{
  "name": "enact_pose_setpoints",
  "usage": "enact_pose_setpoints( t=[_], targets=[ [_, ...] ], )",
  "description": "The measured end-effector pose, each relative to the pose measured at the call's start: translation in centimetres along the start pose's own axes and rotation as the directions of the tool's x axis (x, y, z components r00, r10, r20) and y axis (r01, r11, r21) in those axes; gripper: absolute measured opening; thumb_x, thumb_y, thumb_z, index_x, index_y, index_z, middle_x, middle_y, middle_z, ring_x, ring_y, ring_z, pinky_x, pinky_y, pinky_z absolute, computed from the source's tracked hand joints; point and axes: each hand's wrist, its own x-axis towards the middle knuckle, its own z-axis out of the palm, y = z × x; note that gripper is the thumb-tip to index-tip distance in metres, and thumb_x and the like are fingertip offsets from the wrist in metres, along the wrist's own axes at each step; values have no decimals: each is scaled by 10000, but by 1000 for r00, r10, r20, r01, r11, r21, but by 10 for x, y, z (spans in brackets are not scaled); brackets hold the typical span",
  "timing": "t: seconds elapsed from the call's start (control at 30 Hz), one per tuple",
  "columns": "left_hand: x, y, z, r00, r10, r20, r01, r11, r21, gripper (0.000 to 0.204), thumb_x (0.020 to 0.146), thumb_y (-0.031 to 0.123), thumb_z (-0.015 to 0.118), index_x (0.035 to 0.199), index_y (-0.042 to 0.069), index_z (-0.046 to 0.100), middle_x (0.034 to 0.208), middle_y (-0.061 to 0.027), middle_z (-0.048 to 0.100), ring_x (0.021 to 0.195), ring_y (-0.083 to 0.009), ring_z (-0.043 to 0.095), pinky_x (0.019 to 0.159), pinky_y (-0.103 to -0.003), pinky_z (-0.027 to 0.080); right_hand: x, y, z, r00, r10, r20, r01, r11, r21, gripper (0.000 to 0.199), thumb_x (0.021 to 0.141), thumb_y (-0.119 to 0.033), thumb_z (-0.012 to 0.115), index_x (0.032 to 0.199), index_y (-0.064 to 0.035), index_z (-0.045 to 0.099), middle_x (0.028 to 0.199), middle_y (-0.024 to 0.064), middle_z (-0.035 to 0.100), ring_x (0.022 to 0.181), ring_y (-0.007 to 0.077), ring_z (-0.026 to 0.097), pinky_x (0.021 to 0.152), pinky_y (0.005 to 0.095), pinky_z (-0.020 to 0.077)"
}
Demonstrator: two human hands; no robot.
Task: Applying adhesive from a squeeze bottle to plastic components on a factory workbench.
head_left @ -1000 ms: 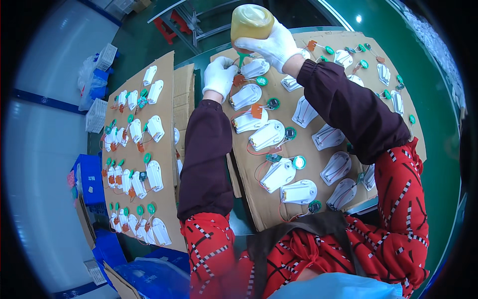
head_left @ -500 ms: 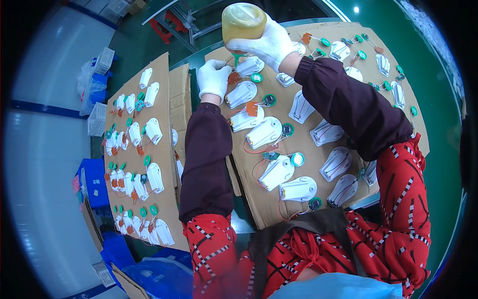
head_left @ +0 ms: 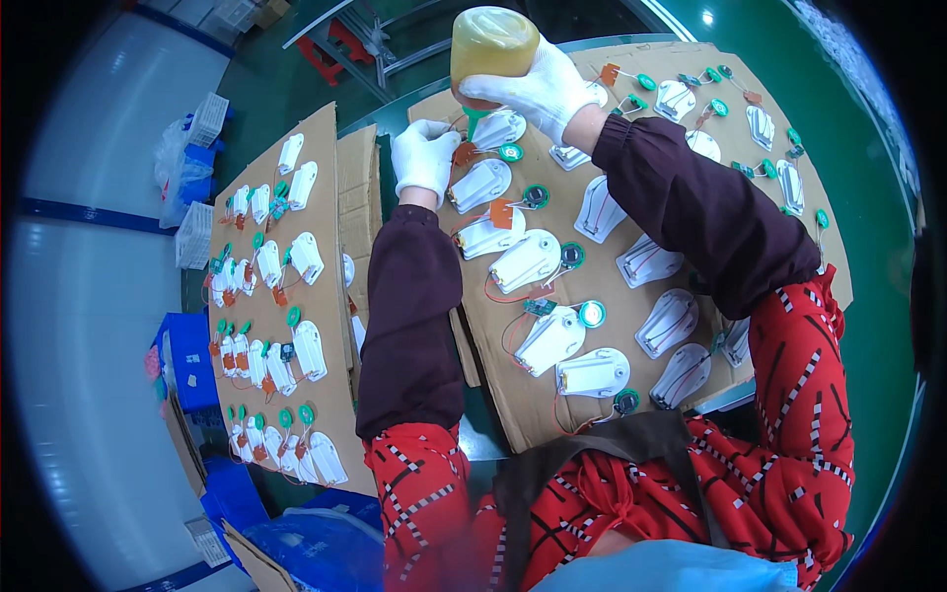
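Tilted nozzle-down, a squeeze bottle (head_left: 493,41) of yellowish, translucent material is gripped in my white-gloved right hand (head_left: 546,91). Its green nozzle (head_left: 475,116) points at a white plastic housing (head_left: 501,130) at the far left of the board; the tip is hard to see. My gloved left hand (head_left: 424,158) is closed just left of that housing, fingertips together by a thin wire; what they pinch is hidden. Beside them are a brown-orange square piece (head_left: 464,153) and a green-rimmed disc (head_left: 510,153), joined by wires to the housing.
Several similar white housings with wires, green discs and small boards lie across the cardboard sheet (head_left: 473,321). Another cardboard sheet (head_left: 330,212) on the left carries more. Blue bins (head_left: 187,360) and white baskets (head_left: 194,237) stand further left. A metal frame (head_left: 395,67) is beyond the far edge.
My right hand and the bottle have shifted slightly right and down, the nozzle now nearer the far-left housing. My left hand stays almost in place.
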Motion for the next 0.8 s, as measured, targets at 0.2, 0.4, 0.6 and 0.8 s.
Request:
enact_pose_setpoints(
  t=[0.2,0.4,0.6,0.8],
  targets=[
    [-1,-1,-1,1000,7,21,-6,1000,-20,172,745,91,658,876,-18,635,774,-72,641,666,-96,566,623,-242,455,2,1,-2,999,36,6,-35,999,-34,636,689,-360,760,1195,-98,476,1123,88,571,1032,215,566,897,311,459],
    [0,-8,-2,998,49,34,-49,999,-19,168,750,84,652,880,-20,632,769,-67,635,659,-94,561,618,-240,454,5,-20,0,996,17,-93,6,970,241,580,657,-161,780,1156,-48,508,1046,56,596,924,135,567,808,284,460],
    [-1,-5,-2,997,48,52,-48,999,-3,174,746,86,652,882,-21,630,776,-72,634,670,-106,570,624,-246,457,8,-15,2,994,78,-75,-47,935,351,630,637,-167,793,1176,-55,488,1064,58,591,951,146,562,829,289,455],
    [-3,-2,-3,998,48,51,-48,999,8,176,746,87,651,883,-20,629,793,-80,637,696,-116,578,647,-248,459,10,-10,5,985,30,-171,13,970,241,618,636,-174,794,1161,-55,492,1048,61,597,951,154,567,829,294,457]
  ],
)
